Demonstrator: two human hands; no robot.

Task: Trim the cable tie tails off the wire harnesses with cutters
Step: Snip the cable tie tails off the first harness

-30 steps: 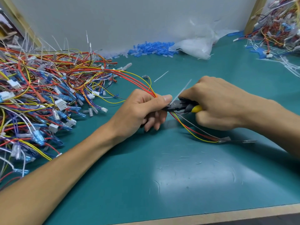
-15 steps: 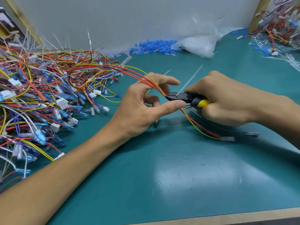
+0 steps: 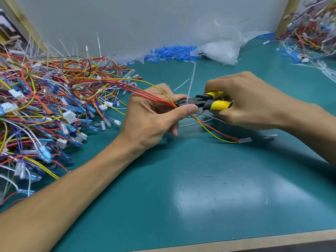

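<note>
A person's left hand (image 3: 156,115) pinched a red-and-yellow wire harness (image 3: 145,91) between thumb and curled fingers just above the green mat (image 3: 200,188). The right hand (image 3: 254,100) clenched the yellow handles of the cutters (image 3: 203,103), whose jaws sat at the base of a white cable tie tail (image 3: 191,79). A clean cut would likely need the jaws flush against the tie head and clear of the wire insulation; the tail stood nearly upright from the bundle, its long axis running up and away toward the back wall.
</note>
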